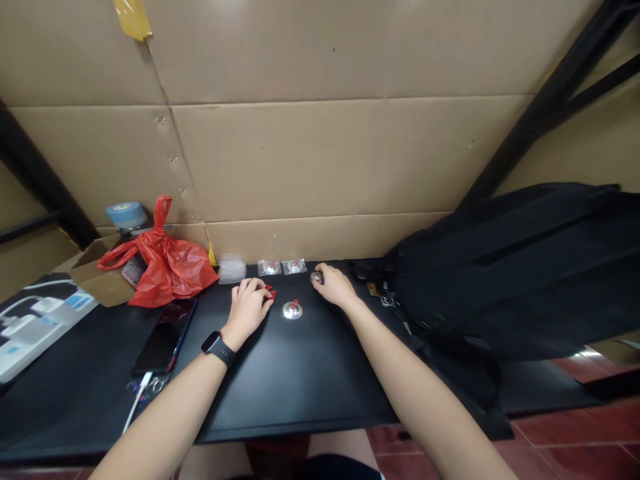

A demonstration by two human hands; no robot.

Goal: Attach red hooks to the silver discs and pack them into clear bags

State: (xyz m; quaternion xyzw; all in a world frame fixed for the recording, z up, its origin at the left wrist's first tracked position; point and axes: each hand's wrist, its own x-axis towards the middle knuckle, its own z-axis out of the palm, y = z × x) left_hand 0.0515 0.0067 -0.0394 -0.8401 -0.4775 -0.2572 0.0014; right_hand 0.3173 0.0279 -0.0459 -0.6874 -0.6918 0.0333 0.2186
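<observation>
My left hand (249, 305), with a dark watch (219, 348) on its wrist, has its fingers curled and closed at the tips on a small red piece (271, 295). More red shows just beside its fingertips. My right hand (336, 285) is closed around a small round metallic thing (315, 277), partly hidden by the fingers. Between the hands, a shiny silver disc (291, 311) with a red piece at its centre lies on the black table mat (300, 380). Behind it are two clear packets (270, 268), each with a similar silver and red item inside.
Left of my hands stand a stack of clear plastic pieces (232, 269), a knotted red bag (173, 267), a cardboard box (107, 285), a phone (166, 337) and a white power strip (55, 327). A large black bag (500, 273) covers the right side. Cardboard (310, 160) walls the back.
</observation>
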